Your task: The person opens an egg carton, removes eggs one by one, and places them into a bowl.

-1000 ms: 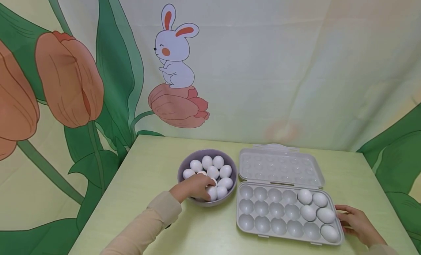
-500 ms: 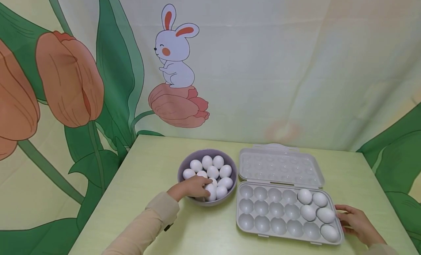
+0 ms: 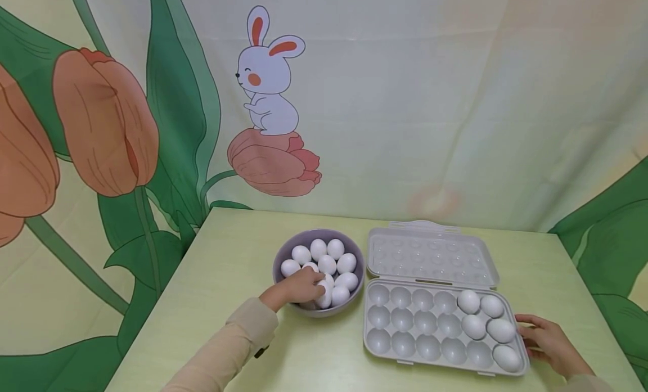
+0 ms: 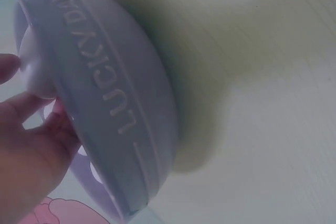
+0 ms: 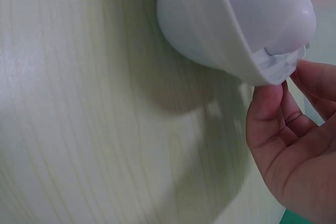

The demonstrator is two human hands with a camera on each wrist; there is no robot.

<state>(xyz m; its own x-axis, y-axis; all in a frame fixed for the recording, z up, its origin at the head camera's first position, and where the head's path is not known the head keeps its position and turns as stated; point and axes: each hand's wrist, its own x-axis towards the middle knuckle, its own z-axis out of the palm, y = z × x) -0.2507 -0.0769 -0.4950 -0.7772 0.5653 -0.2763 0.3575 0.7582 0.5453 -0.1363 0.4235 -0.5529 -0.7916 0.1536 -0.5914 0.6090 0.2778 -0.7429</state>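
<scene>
Reaching into a purple-grey bowl (image 3: 358, 291) of white eggs, my left hand (image 3: 301, 285) holds an egg (image 3: 323, 295) at the near side. The left wrist view shows this egg (image 4: 37, 69) between thumb and fingers, just inside the bowl's lettered wall (image 4: 115, 93). To the right lies an opened egg tray (image 3: 412, 306) with rounded hollows. Several eggs (image 3: 474, 327) sit in its right-hand columns. My right hand (image 3: 549, 344) grips the tray's right end, thumb and fingertips pinching the rim in the right wrist view (image 5: 294, 145).
The tray's dimpled lid (image 3: 430, 254) lies folded back behind it, near the far edge of the pale green table (image 3: 228, 240). Behind the table hangs a cloth backdrop (image 3: 385, 111) printed with a rabbit and tulips.
My left hand has shifted slightly within the bowl, and the egg by its fingertips has turned and moved a little left. My right hand and the tray have stayed put.
</scene>
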